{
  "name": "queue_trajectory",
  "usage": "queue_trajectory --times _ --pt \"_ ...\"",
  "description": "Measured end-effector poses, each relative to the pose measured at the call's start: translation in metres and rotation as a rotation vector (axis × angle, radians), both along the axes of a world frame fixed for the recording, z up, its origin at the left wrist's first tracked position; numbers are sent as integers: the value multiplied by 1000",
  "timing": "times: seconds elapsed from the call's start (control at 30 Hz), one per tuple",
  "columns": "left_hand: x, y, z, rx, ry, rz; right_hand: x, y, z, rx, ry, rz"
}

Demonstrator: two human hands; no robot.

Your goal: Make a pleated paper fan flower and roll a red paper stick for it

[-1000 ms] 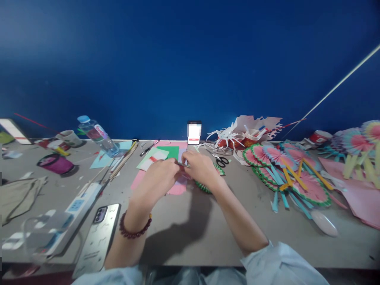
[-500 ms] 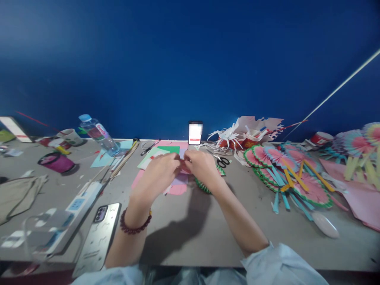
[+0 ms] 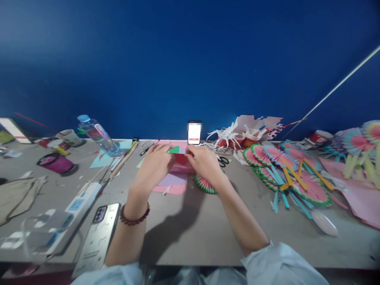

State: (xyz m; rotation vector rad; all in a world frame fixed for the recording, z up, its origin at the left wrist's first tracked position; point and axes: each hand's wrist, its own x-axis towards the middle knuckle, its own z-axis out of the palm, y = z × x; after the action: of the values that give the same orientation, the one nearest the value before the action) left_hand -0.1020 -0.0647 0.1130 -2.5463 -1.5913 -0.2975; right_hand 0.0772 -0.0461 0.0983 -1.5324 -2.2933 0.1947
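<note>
A red paper stretches between my two hands, above pink and lilac sheets. Its left end is in my left hand, which wears a dark beaded bracelet at the wrist. My right hand pinches the right end between thumb and fingers. Below my right hand lies a pleated green and pink paper fan, partly covered by it. A small green piece shows behind the red paper. Lilac paper and pink paper lie under and in front.
A lit phone stands against the blue wall. Scissors lie right of my right hand, with paper fans beyond. On the left are a bottle, wooden sticks, a power strip and another phone.
My hands have moved apart, mainly my left hand to the left. More of the red paper now shows between them, and more of the green and pink fan is visible.
</note>
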Motion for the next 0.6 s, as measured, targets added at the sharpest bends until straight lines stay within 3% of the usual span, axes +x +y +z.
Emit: queue_trajectory --times 0.4,0.6 --pt "-13 10 -6 -33 -178 22 2 10 -10 34 146 24" --pt "-18 21 -16 -7 -334 59 6 11 -11 219 382 -74"
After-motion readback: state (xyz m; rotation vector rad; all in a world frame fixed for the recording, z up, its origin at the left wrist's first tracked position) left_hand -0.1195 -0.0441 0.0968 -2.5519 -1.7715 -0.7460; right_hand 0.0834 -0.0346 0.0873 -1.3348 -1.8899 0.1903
